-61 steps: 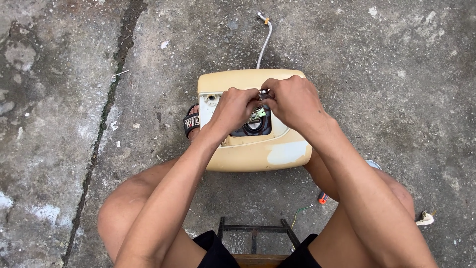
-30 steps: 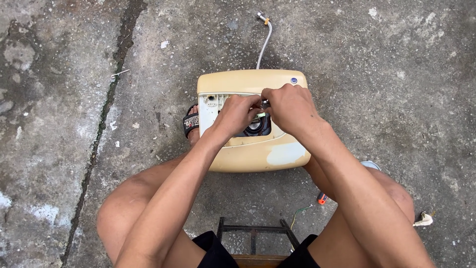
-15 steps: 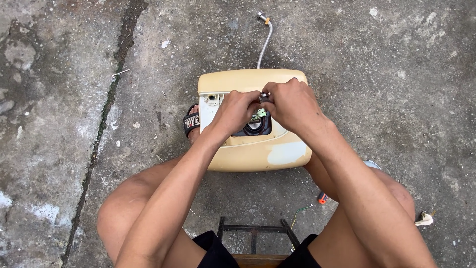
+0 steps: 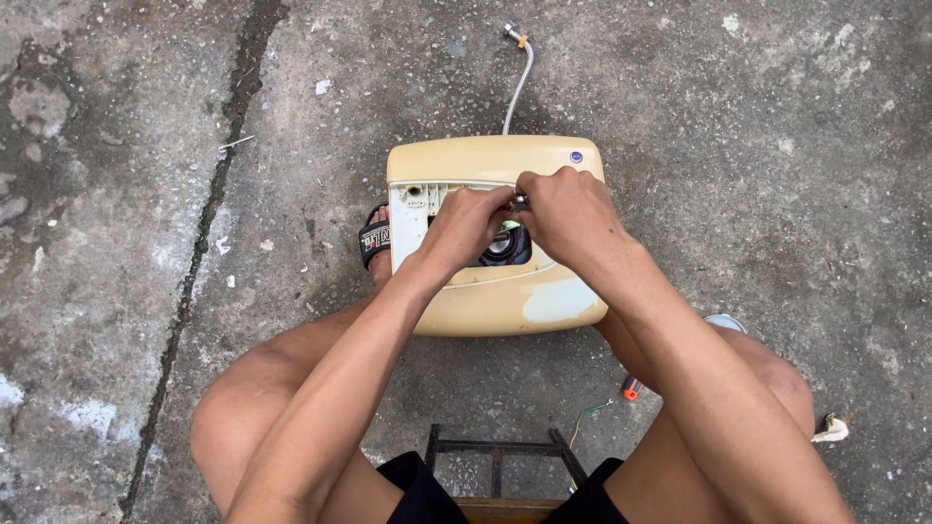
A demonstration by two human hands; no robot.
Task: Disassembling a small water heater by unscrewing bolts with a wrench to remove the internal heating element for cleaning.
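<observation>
Two hands meet over the open front of a cream-coloured plastic casing (image 4: 495, 291) that lies flat on the concrete floor (image 4: 738, 146) between the seated person's knees. The left hand (image 4: 464, 225) is curled with its fingertips pressed into the dark opening (image 4: 505, 250) in the casing; the right hand (image 4: 571, 215) is bunched beside it, pinching something small and metallic, though what exactly I cannot tell from here. The shell looks rigid and smooth, probably fairly light but bulky, with a scuffed pale patch near its lower right corner; I would judge it best gripped by the long rounded edges rather than by the thin lip around the opening, which may crack. A flexible metal hose (image 4: 518, 80) trails from the top edge, so it would drag if the casing were turned. A sandalled foot (image 4: 375, 243) sits against the left side, a small orange-tipped tool (image 4: 631, 388) lies near the right knee, and a stool frame (image 4: 500, 456) is below. Open concrete lies to the left and beyond.
</observation>
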